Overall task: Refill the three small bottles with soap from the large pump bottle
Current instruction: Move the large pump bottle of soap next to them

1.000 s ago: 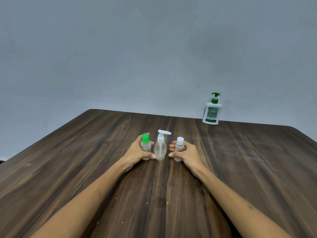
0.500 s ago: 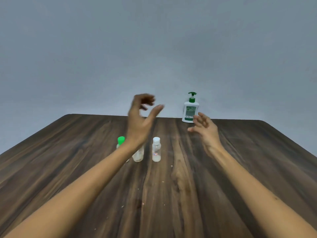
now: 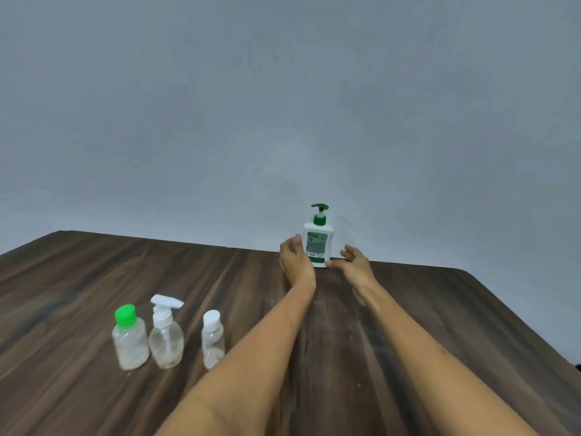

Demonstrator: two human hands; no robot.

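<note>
Two hands flank the large pump bottle at twelve o'clock: left hand and right hand, fingers loosely spread, grasping nothing. Three small bottles stand at eight o'clock.

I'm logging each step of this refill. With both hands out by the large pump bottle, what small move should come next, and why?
Probably close both hands, left hand and right hand, around the large pump bottle: they flank it with fingers spread, no grip yet visible, and it stands far from the three small bottles.
</note>
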